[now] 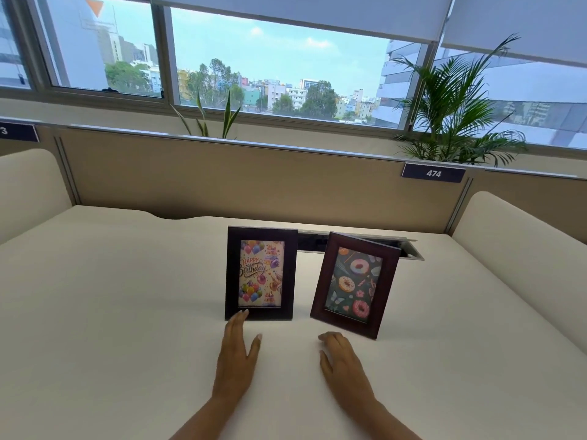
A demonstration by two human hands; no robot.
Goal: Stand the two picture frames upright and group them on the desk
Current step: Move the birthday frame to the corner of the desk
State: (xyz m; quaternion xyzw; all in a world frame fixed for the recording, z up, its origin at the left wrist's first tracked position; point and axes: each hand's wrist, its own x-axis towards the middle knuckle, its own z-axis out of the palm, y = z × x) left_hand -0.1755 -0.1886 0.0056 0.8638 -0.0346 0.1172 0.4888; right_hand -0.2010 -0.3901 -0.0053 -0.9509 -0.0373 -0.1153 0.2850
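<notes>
Two dark wooden picture frames stand upright side by side in the middle of the white desk [127, 296]. The birthday frame [261, 274] on the left shows balloons and faces me squarely. The donut frame [355, 283] on the right is turned slightly to the left, a small gap between the two. My left hand [236, 354] lies flat on the desk, fingertips touching the bottom edge of the birthday frame. My right hand [341, 360] rests on the desk just in front of the donut frame, apart from it, fingers loosely curved. Neither hand holds anything.
A cable slot with a raised metal flap [409, 247] sits behind the frames. A beige partition [222, 179] with a "474" label [433, 173] closes the desk's far side, cushioned side panels [514, 242] flank it, and plants [457, 115] stand at the window.
</notes>
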